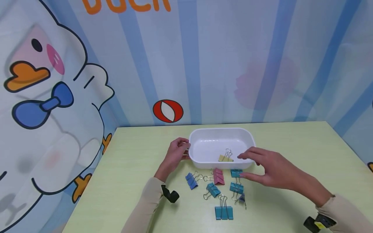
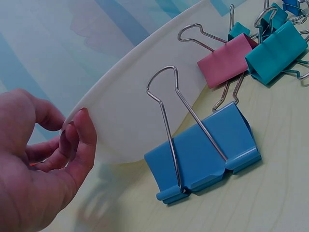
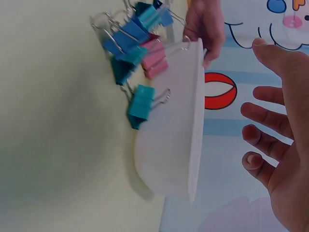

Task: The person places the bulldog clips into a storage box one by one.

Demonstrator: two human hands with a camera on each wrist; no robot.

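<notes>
A white plastic tray (image 1: pixel 209 165) stands on the table, a yellow binder clip (image 1: pixel 225 158) lying inside near its front wall. My left hand (image 1: pixel 175 152) pinches the tray's left rim between thumb and fingers. Over the tray's right front corner hovers my right hand (image 1: pixel 272 168), fingers spread and holding nothing. Below its thumb is a teal binder clip (image 1: pixel 236 173), close against the tray's front. In front of the tray lie a pink binder clip (image 1: pixel 219 177), a blue one (image 1: pixel 191 181) and several more teal ones, including a large teal clip (image 1: pixel 223 213) nearest me.
A small dark blue binder clip (image 1: pixel 242 198) lies at the right of the group. The pale wooden table (image 1: pixel 294 145) ends at a striped cloth backdrop (image 1: pixel 212 64) with a printed duck on its left side.
</notes>
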